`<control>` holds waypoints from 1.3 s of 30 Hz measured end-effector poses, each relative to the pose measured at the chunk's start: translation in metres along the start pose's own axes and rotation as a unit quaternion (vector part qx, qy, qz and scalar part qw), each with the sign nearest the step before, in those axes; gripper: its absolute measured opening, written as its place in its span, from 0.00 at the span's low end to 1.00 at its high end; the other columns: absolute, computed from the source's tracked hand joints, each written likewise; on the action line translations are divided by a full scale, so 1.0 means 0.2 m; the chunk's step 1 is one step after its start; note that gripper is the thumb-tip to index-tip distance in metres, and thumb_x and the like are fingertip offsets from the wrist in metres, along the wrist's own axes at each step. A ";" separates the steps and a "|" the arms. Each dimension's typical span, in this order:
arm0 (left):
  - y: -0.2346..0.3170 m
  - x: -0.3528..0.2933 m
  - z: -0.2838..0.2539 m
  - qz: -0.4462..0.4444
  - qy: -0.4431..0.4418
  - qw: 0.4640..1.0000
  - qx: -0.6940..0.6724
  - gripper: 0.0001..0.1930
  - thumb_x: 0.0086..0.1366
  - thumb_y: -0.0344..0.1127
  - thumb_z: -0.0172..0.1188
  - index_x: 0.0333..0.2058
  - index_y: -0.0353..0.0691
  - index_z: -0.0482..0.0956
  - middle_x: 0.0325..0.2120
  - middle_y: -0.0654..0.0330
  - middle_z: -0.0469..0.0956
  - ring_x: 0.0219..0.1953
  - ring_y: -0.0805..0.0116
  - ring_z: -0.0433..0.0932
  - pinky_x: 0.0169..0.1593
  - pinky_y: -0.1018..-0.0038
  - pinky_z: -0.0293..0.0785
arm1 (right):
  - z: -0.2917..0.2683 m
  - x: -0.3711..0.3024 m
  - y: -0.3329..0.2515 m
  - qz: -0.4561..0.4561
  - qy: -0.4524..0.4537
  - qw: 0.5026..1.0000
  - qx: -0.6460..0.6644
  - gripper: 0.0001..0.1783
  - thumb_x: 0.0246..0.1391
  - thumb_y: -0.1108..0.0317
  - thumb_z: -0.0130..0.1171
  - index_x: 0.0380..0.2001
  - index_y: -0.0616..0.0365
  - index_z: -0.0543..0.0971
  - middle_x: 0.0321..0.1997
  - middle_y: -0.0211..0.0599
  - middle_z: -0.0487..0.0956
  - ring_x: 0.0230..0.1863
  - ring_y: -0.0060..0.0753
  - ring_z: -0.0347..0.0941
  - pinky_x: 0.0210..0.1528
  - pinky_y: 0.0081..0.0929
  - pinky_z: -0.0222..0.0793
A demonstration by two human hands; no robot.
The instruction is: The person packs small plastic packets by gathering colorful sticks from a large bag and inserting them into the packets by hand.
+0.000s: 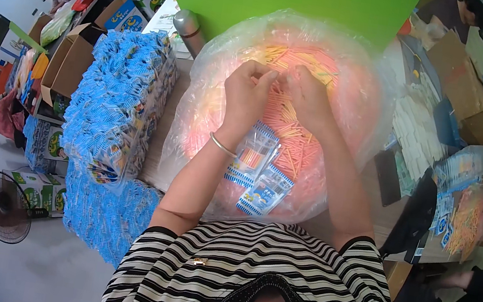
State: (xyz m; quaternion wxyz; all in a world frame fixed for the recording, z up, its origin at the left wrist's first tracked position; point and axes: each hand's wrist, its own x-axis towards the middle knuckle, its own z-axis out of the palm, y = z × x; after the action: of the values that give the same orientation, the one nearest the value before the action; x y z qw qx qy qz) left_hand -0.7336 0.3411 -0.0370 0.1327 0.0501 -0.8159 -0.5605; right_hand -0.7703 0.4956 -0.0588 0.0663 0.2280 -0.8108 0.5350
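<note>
A big clear plastic bag [195, 126] lies spread wide before me, full of thin pink and yellow sticks [303, 150]. Over its middle, my left hand [248, 93] is closed with thumb and fingertips pinched together. Close beside it, my right hand [309, 102] is also closed, its fingertips almost meeting the left ones. Whatever is between the fingers is too small and hidden to name. Nearer to me, a blue-and-white packet with a clear window [254, 156] rests on the sticks below my left wrist. Another blue-and-white packet [267, 190] overlaps its lower edge.
Left of the bag stands a tall heap of blue-striped packets [112, 83] in a clear container, with more below. A metal flask [189, 32] stands behind, near a green panel [287, 0]. Cardboard boxes [464, 83] and a bag of sticks [469, 223] are at right. Other people sit farther off.
</note>
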 end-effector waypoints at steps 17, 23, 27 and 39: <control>0.24 -0.32 0.15 -0.208 -0.148 0.764 -0.592 0.26 0.76 0.52 0.43 0.56 0.34 0.69 0.51 0.56 0.74 0.52 0.66 0.74 0.58 0.70 0.70 | -0.01 -0.19 -0.15 0.096 0.105 0.962 0.234 0.12 0.61 0.65 0.62 0.29 0.62 0.77 0.29 0.35 0.78 0.31 0.27 0.76 0.36 0.27 0.72; 0.18 -0.32 0.15 -0.166 -0.154 0.854 -0.469 0.18 0.75 0.43 0.51 0.54 0.35 0.71 0.47 0.59 0.76 0.50 0.71 0.75 0.56 0.72 0.71 | 0.01 -0.17 -0.12 -0.127 0.150 0.977 0.077 0.10 0.60 0.65 0.60 0.36 0.62 0.81 0.36 0.41 0.82 0.37 0.41 0.78 0.44 0.33 0.73; 0.18 -0.32 0.10 -0.159 -0.164 0.826 -0.515 0.14 0.73 0.37 0.55 0.50 0.33 0.73 0.45 0.61 0.77 0.48 0.74 0.76 0.54 0.74 0.74 | -0.02 -0.20 -0.12 -0.125 0.088 0.985 0.075 0.14 0.65 0.64 0.54 0.44 0.62 0.81 0.49 0.41 0.80 0.51 0.35 0.74 0.54 0.31 0.69; 0.08 -0.30 0.11 -0.031 -0.041 0.971 -0.233 0.09 0.71 0.35 0.56 0.41 0.35 0.74 0.35 0.56 0.81 0.32 0.67 0.82 0.38 0.70 0.82 | -0.04 -0.20 -0.21 0.163 -0.005 0.926 0.340 0.19 0.69 0.60 0.50 0.50 0.62 0.80 0.46 0.31 0.82 0.47 0.23 0.76 0.53 0.23 0.71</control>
State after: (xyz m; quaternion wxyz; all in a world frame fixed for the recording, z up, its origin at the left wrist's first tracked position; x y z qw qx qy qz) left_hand -0.6813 0.3805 -0.0384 0.0897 0.0198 -0.6658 -0.7405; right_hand -0.7182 0.5009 -0.0347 -0.1068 0.1043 -0.6068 0.7807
